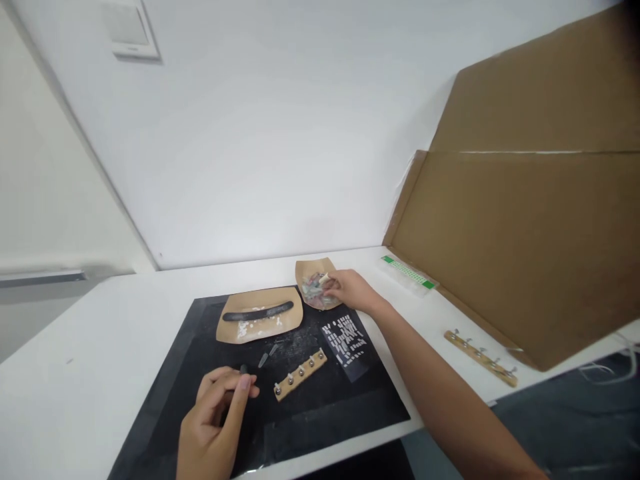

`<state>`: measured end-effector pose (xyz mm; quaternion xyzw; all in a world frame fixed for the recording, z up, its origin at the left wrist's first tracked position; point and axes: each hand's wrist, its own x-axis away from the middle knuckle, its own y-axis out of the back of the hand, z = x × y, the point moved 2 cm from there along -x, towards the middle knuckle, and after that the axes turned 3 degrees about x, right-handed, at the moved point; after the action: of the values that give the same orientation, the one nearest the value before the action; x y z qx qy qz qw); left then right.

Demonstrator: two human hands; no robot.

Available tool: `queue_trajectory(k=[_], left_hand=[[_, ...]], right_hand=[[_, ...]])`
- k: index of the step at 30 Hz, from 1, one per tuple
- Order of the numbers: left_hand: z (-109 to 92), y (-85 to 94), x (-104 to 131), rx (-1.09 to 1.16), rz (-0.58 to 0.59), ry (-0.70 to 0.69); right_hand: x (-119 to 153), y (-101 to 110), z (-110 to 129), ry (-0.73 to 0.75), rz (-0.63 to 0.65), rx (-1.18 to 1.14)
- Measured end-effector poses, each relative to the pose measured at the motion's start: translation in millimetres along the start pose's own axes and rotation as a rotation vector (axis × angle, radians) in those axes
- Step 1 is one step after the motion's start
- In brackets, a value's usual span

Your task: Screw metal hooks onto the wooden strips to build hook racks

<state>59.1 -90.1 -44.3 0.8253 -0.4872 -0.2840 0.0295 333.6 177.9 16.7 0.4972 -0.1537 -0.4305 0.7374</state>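
Observation:
My left hand (216,417) is over the near left part of the black mat (305,440), its thumb and fingers pinched on a small dark piece (243,369). At the back, my right hand (345,290) reaches over a tan tray of mixed pieces (314,283), pinching a small cream-coloured piece (325,279). Between the hands lies a wooden strip with metal knobs (301,375). Two dark slivers (263,360) rest on the mat near my left fingertips.
A tan tray (223,328) holds a curved dark file and white bits. Beside it lies a sheet of small white pieces (345,340). Rightward are a clear case with green labels (409,272), another knobbed wooden strip (480,358) and a large open cardboard box (515,233).

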Motion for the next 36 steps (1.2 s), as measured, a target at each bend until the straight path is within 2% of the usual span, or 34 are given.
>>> queue_trajectory(k=[4, 8, 13, 21, 31, 36], left_hand=[[-5.0, -2.0, -0.4, 0.002, -0.003, -0.019], [-6.5, -3.3, -0.8, 0.023, 0.011, -0.013], [-7.1, -3.4, -2.0, 0.028, -0.002, 0.026], [-8.4, -5.1, -2.7, 0.06, 0.007, 0.078], [-18.7, -5.0, -4.2, 0.034, 0.002, 0.039], [-22.1, -5.2, -3.8, 0.042, 0.025, 0.024]], right_hand=[[1.9, 7.8, -3.3, 0.0, -0.125, -0.056], [0.9, 8.8, 0.8, 0.05, -0.199, -0.089], [-0.7, 1.5, 5.3, 0.091, -0.217, -0.142], [1.8, 1.4, 8.5, 0.053, -0.273, -0.194], [-3.3, -6.4, -9.9, -0.039, -0.242, -0.325], [-1.4, -4.5, -5.3, -0.031, -0.276, -0.445]])
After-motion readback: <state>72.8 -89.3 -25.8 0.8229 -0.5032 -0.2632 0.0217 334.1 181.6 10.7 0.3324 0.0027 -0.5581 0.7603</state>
